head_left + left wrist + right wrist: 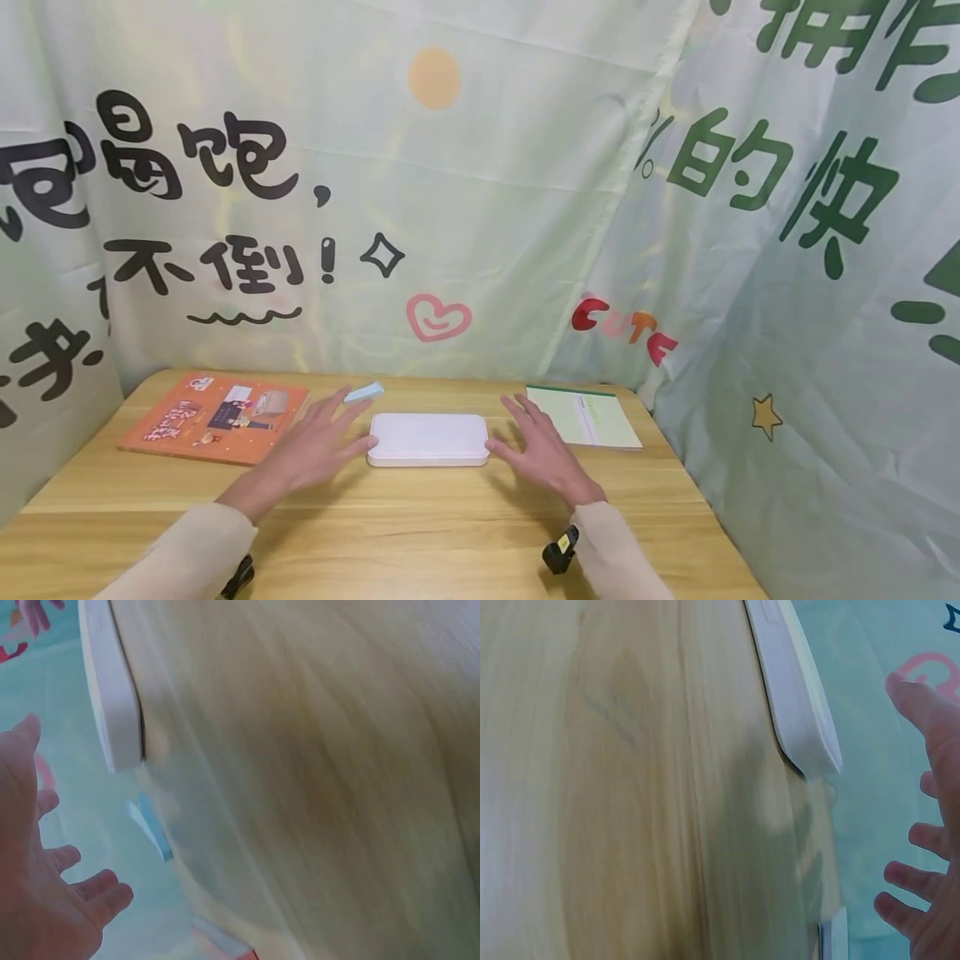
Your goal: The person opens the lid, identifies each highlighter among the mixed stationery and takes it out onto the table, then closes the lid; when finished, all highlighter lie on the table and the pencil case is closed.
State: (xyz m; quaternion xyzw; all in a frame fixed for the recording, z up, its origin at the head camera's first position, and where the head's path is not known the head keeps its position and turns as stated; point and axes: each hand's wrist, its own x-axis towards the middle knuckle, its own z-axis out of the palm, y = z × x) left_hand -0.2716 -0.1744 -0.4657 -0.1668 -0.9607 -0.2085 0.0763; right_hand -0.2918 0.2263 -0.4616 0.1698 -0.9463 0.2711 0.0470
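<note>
A white rounded case (pixel 429 439) lies flat on the wooden table between the two hands. The left hand (pixel 317 446) hovers at its left end with fingers spread, the thumb close to the case's edge. At the other end the right hand (pixel 542 450) is held with fingers apart and thumb near the corner. Both wrist views show a gap between the hand and the case (pixel 112 690), (pixel 791 690); the left hand (pixel 45 855) and the right hand (pixel 937 847) hold nothing. A small light-blue object (pixel 364 392) lies just beyond the left fingertips.
An orange illustrated book (pixel 217 417) lies at the table's left, partly behind the left hand. A pale green notebook (pixel 592 417) is at the right, beside the right fingers. Printed cloth (pixel 495 208) hangs behind and along both sides of the table (pixel 420 533).
</note>
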